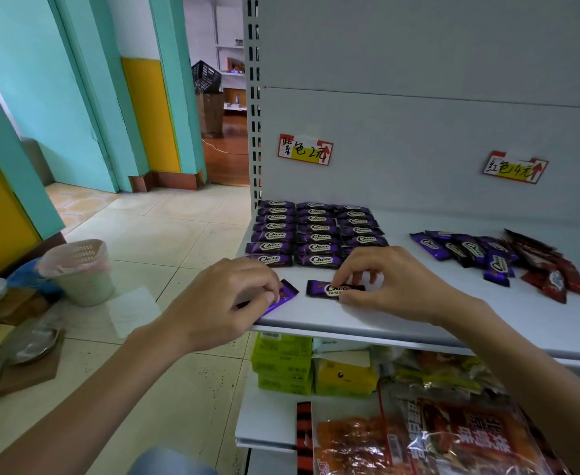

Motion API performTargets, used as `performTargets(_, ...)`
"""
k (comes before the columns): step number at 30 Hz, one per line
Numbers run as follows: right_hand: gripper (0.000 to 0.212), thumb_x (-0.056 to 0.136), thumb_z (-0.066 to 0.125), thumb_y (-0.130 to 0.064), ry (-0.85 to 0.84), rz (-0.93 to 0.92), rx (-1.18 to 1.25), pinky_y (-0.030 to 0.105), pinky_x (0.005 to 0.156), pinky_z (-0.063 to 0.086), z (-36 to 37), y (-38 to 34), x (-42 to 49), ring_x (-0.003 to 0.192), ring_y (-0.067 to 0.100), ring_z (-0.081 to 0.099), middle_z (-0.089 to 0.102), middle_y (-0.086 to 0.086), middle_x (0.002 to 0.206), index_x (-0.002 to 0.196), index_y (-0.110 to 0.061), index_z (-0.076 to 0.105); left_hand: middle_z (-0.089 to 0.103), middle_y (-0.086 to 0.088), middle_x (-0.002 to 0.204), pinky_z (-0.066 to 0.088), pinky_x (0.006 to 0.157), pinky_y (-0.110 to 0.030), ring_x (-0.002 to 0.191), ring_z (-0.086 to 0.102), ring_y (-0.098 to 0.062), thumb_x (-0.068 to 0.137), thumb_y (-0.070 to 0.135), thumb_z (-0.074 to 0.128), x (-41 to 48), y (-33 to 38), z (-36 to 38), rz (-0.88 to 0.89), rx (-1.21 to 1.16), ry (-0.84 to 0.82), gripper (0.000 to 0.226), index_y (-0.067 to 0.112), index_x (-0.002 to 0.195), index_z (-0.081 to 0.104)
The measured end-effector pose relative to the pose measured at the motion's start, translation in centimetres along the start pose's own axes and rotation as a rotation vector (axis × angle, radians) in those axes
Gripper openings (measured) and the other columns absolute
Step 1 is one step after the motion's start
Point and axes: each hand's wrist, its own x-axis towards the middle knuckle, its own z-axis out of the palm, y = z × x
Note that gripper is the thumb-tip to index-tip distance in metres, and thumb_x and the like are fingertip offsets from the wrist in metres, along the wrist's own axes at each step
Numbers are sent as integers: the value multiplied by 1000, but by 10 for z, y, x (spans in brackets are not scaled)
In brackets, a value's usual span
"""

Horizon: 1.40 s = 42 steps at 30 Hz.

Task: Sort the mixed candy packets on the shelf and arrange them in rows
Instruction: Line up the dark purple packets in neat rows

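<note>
Currently, one purple foil candy packet (283, 296) is pinched by the left hand (226, 299) and another (333, 289) by the right hand (391, 286), at the white metal shelf (487, 320) front. Finished purple rows (312, 231) could be disturbed by careless placement.

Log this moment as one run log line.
left hand: holds tilted purple packet | right hand: pinches flat purple packet on shelf | purple rows: behind hands | mixed pile: unsorted

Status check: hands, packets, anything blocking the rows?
Left hand pinches a purple packet at the shelf edge. Right hand pinches a second packet, flat before the rows. Mixed pile sits at right; nothing blocks.
</note>
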Motion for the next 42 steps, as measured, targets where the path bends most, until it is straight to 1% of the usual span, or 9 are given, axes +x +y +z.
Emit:
performTargets(4,11,78,72,-26,18,-4,20,19,66,44,1,0,-1,82,3,57,63,-14,87,88,-30,71,59,23,100,39,82,-22,97,50,4,82,39,45,-12,-9,-4,47,99,-23,30,32,99,68)
performTargets(8,11,78,72,-25,50,-3,25,17,65,42,5,-1,1,83,2,56,63,-14,87,85,-32,71,54,22,88,34,73,-16,85,47,0,81,46,48,-14,-12,-4,11,178,32,34,32,102,70)
performTargets(11,10,79,71,-26,77,-6,10,11,67,40,9,-1,3,86,1,56,63,-14,90,87,-31,72,53,19,82,35,70,-16,81,45,-1,79,49,49,-8,-10,-1,-1,207,99,34,28,91,73)
performTargets(14,9,79,71,-27,105,-11,-17,5,69,36,12,-1,5,86,0,56,63,-14,91,88,-30,73,55,19,88,35,73,-20,86,48,0,77,50,53,0,-10,0,-58,203,110,32,27,86,73)
performTargets(18,9,81,68,-28,122,-3,-47,4,71,33,14,-1,8,88,-2,54,61,-15,94,90,-30,73,60,17,96,35,80,-27,93,50,-5,77,41,56,7,-16,-2,-107,195,88,26,25,90,72)
performTargets(22,11,82,66,-33,142,-9,-66,5,76,32,17,0,9,92,-4,51,57,-20,94,91,-34,73,67,14,93,34,77,-29,88,51,-5,77,39,56,10,-20,-3,-109,206,103,26,23,90,72)
performTargets(33,13,83,65,-29,155,0,-67,14,82,37,18,2,16,95,-1,52,58,-19,97,93,-33,73,65,13,95,41,79,-30,91,54,-8,77,35,54,18,-21,-6,-109,174,10,27,23,96,70)
performTargets(36,13,84,66,-29,149,-11,-78,17,82,37,18,1,17,95,1,52,58,-18,96,94,-31,73,63,14,94,39,79,-27,91,52,-6,77,41,51,19,-20,-4,-101,178,8,31,24,94,70)
performTargets(42,21,85,64,-28,216,3,-93,4,76,38,-4,9,6,86,-11,50,57,-18,99,106,-24,69,55,21,100,40,87,-28,98,50,-3,74,52,42,35,-5,2,-58,136,38,45,27,102,68)
